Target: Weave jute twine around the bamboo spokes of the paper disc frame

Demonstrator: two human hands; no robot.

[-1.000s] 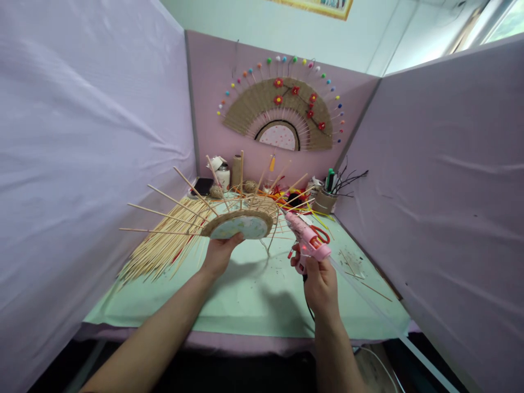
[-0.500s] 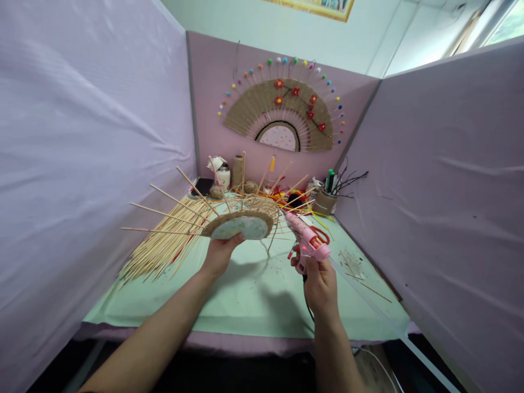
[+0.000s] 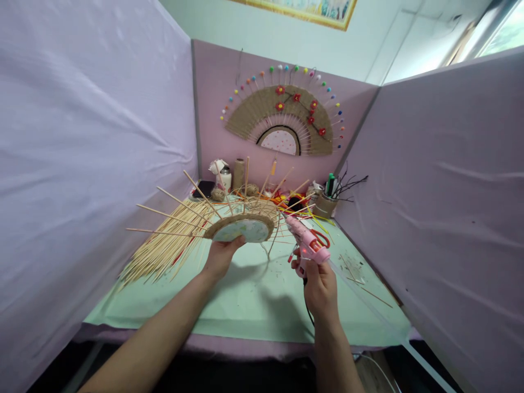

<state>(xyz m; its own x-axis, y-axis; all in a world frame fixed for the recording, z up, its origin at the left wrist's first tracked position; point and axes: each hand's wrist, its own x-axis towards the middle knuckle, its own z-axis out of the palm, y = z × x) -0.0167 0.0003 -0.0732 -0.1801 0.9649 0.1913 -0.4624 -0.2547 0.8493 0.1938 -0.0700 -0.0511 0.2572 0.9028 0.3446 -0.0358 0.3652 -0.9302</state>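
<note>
My left hand [image 3: 221, 256] grips the lower edge of a half-round fan base [image 3: 245, 229], its thumb over the pale patterned front and the other fingers hidden behind. Twine-like brown trim borders the base, and several thin wooden sticks [image 3: 200, 192] fan out from it. In my right hand [image 3: 320, 286] is a pink glue gun [image 3: 307, 240], a small red light glowing on its side. Its nozzle points up and left, close to the right end of the base; whether it touches cannot be made out. A loose strand of twine [image 3: 273, 240] hangs there.
A heap of wooden sticks [image 3: 164, 243] lies at left. Behind stand a white jar [image 3: 224, 180], a twine spool [image 3: 239, 173] and a pen holder [image 3: 325, 206] with dark twigs. Red-handled scissors [image 3: 321, 238] lie behind the glue gun. A finished fan [image 3: 282, 109] hangs on the back panel.
The view has tilted slightly upward. The fan base has shifted a little to the right in view; both hands keep their holds, and the glue gun stays almost still.
</note>
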